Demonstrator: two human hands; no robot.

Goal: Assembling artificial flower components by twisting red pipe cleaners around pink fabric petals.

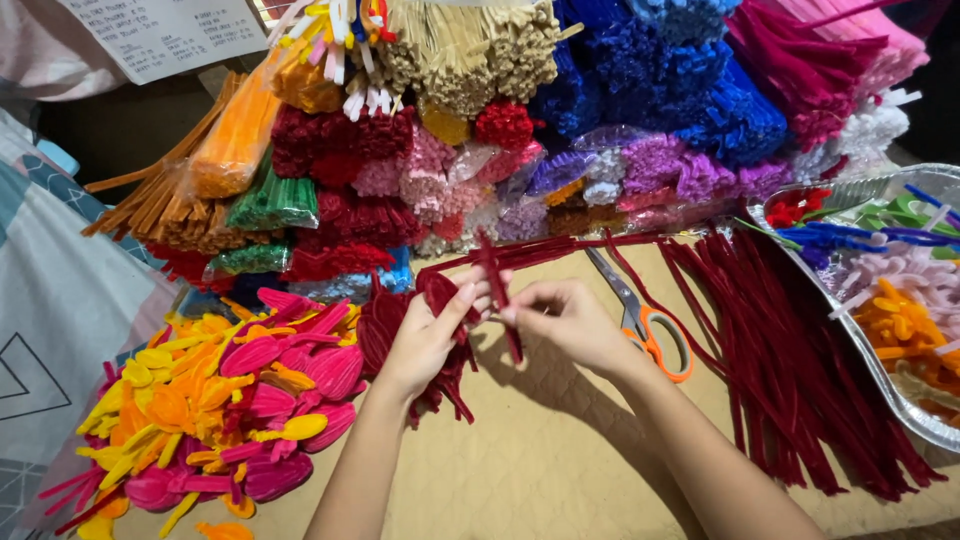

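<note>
Left hand (425,335) and right hand (565,322) pinch a dark red stem (497,285); clear packs (270,200) of stems behind; white sign (165,35) upper left.

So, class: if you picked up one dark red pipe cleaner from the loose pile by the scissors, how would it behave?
The dark red pipe cleaners look thin and fuzzy, so probably light and not slippery. The one held between the left hand and right hand keeps its shape, so likely bendable rather than floppy.

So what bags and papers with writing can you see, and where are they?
Paper sheet: top left, white, tilted, with dark handwritten lines.
Clear plastic bags: stacked at the back, long bundles of fuzzy craft wire in orange, green, red, pink and purple.
No screens in view.
</note>
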